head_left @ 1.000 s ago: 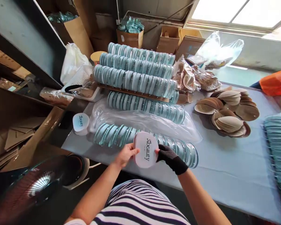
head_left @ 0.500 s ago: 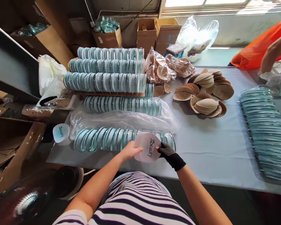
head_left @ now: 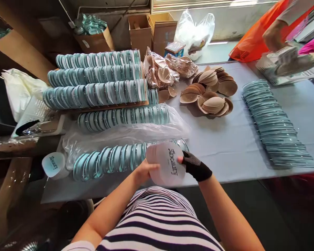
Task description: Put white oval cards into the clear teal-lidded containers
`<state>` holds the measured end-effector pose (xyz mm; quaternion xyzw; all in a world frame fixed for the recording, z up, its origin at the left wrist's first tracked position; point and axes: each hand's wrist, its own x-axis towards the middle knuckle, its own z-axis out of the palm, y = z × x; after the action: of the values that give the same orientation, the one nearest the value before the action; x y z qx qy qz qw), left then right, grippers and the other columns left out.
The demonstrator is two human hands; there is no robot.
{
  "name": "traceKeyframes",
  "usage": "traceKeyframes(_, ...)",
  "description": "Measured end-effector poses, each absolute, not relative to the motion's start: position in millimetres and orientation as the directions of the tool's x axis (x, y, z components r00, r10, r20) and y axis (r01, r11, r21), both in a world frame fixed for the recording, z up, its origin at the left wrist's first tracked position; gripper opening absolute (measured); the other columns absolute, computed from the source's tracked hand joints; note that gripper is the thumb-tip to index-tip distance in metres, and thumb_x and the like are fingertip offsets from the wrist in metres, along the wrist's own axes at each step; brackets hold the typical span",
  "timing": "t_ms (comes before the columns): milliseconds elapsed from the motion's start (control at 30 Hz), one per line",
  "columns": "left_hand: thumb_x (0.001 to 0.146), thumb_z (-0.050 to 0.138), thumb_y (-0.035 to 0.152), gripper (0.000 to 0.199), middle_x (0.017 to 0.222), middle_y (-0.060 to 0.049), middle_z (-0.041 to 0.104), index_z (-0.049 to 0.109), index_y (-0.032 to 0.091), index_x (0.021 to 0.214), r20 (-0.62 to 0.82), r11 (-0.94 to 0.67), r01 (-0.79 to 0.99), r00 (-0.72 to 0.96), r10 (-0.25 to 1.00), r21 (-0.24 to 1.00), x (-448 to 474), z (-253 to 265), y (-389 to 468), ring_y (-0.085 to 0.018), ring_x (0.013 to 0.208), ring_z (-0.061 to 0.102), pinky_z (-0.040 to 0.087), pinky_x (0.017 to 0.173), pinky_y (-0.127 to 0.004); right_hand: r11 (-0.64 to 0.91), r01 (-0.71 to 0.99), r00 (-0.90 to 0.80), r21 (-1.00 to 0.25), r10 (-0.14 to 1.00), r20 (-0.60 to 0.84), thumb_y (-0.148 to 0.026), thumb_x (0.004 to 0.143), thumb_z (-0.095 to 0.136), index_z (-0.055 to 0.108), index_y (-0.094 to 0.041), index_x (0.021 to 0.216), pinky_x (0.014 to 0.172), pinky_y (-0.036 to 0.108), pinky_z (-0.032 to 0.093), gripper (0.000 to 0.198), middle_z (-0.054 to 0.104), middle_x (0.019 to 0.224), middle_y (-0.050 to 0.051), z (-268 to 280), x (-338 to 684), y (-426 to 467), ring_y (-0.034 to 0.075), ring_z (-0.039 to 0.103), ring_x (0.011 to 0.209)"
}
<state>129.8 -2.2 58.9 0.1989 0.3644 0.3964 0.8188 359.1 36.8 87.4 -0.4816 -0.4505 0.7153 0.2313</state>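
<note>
Between my two hands is a small stack of translucent rounded plastic sheets [head_left: 165, 164], the top one printed with dark lettering. My bare left hand [head_left: 145, 170] grips its left edge, thumb on top. My right hand [head_left: 195, 165], in a black fingerless glove, pinches the right edge. Just behind them a row of clear, teal-edged discs [head_left: 107, 158] lies on the table, partly covered by the held sheets. At the table's left corner rests another printed sheet [head_left: 53, 164], apparently on a stack.
More disc rows [head_left: 94, 94] stand at the back left, near plastic film [head_left: 125, 132]. Beige cups [head_left: 211, 104] lie in piles beyond my right hand. A long disc row [head_left: 274, 125] lies at right. Across the table, a co-worker's gloved hand [head_left: 290, 62] is over a white basket [head_left: 272, 75].
The view has shifted right, showing more of the co-worker and the basket. Both my hands still hold the sheets, now slightly nearer the camera.
</note>
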Motion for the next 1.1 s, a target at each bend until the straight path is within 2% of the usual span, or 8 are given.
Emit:
traceKeyframes(167, 0.055, 0.087, 0.024, 0.066, 0.109, -0.014, 0.072, 0.065, 0.015, 0.117, -0.538, 0.480, -0.614, 0.106, 0.836, 0.626, 134.6, 38.1, 5.0, -0.033, 0.107, 0.064, 0.045, 0.101, -0.048, -0.128, 0.492, -0.010, -0.861, 0.988, -0.152, -0.057, 0.084, 0.052, 0.041, -0.017, 0.143, 0.106, 0.050, 0.040, 0.073, 0.047, 0.142, 0.016, 59.2, 336.4, 29.9, 0.031, 0.044, 0.132)
traceKeyframes(333, 0.055, 0.086, 0.022, 0.063, 0.110, -0.013, 0.071, 0.066, 0.014, 0.115, -0.528, 0.427, -0.601, 0.010, 0.849, 0.675, 124.9, 42.0, 2.0, -0.031, 0.107, 0.064, 0.046, 0.100, -0.045, 0.206, 0.764, -0.115, -0.611, 0.976, 0.186, -0.044, 0.092, 0.046, 0.040, -0.014, 0.144, 0.115, 0.052, 0.029, 0.061, 0.032, 0.153, 0.017, 47.1, 305.8, -13.2, 0.031, 0.025, 0.143)
traceKeyframes(467, 0.055, 0.086, 0.024, 0.062, 0.112, -0.014, 0.071, 0.066, 0.014, 0.113, -0.516, 0.430, -0.579, 0.018, 0.857, 0.693, 121.8, 48.5, 1.1, -0.031, 0.106, 0.064, 0.047, 0.100, -0.046, 0.067, 0.794, 0.084, -0.605, 0.972, 0.219, -0.048, 0.092, 0.045, 0.021, -0.013, 0.152, 0.111, 0.051, 0.035, 0.073, 0.030, 0.152, 0.019, 41.5, 299.1, -22.1, 0.029, 0.029, 0.142)
traceKeyframes(633, 0.056, 0.086, 0.024, 0.059, 0.114, -0.013, 0.070, 0.067, 0.015, 0.111, -0.499, 0.421, -0.514, -0.015, 0.866, 0.747, 122.9, 39.8, 2.0, -0.033, 0.110, 0.063, 0.045, 0.102, -0.048, 0.065, 0.780, 0.091, -0.622, 0.972, 0.216, -0.048, 0.090, 0.048, 0.046, -0.016, 0.140, 0.108, 0.053, 0.036, 0.059, 0.041, 0.147, 0.017, 42.5, 294.8, -28.0, 0.032, 0.037, 0.136)
traceKeyframes(767, 0.055, 0.086, 0.024, 0.055, 0.102, -0.013, 0.073, 0.067, 0.014, 0.106, -0.541, 0.490, -0.504, 0.051, 0.839, 0.711, 129.2, 31.6, -1.4, -0.037, 0.105, 0.064, 0.049, 0.096, -0.048, -0.109, 0.529, 0.165, -0.842, 0.986, -0.024, -0.050, 0.086, 0.047, 0.069, -0.018, 0.102, 0.079, 0.036, 0.053, 0.042, 0.072, 0.096, 0.012, 41.2, 288.1, -30.1, 0.025, 0.066, 0.090)
traceKeyframes(900, 0.064, 0.077, 0.016, 0.057, 0.108, -0.009, 0.072, 0.061, 0.019, 0.119, -0.609, 0.510, -0.610, 0.057, 0.791, 0.606, 137.5, 38.0, 11.6, -0.028, 0.105, 0.066, 0.051, 0.096, -0.042, -0.328, 0.250, 0.551, -0.911, 0.822, -0.145, -0.061, 0.080, 0.046, 0.068, -0.013, 0.091, 0.058, 0.031, 0.050, 0.053, 0.071, 0.078, 0.011, 39.6, 334.5, -27.7, 0.021, 0.063, 0.063)
traceKeyframes(1000, 0.076, 0.066, 0.016, 0.048, 0.106, -0.008, 0.073, 0.058, 0.019, 0.123, -0.654, 0.552, -0.694, 0.154, 0.741, 0.462, 153.1, 48.1, 42.7, -0.025, 0.103, 0.068, 0.052, 0.096, -0.042, -0.379, 0.462, 0.650, -0.802, 0.760, 0.016, -0.059, 0.081, 0.047, 0.069, -0.012, 0.091, 0.061, 0.030, 0.047, 0.052, 0.071, 0.082, 0.014, 39.9, 390.8, -44.3, 0.022, 0.063, 0.068)
traceKeyframes(1100, 0.081, 0.059, 0.015, 0.037, 0.101, -0.007, 0.074, 0.061, 0.017, 0.118, -0.632, 0.593, -0.722, 0.282, 0.722, 0.357, 186.9, 52.0, 79.7, -0.025, 0.103, 0.068, 0.051, 0.098, -0.043, -0.397, 0.761, 0.521, -0.513, 0.846, 0.119, -0.050, 0.087, 0.041, 0.072, -0.014, 0.088, 0.063, 0.029, 0.043, 0.048, 0.072, 0.078, 0.013, 36.5, 427.4, -72.9, 0.022, 0.063, 0.068)
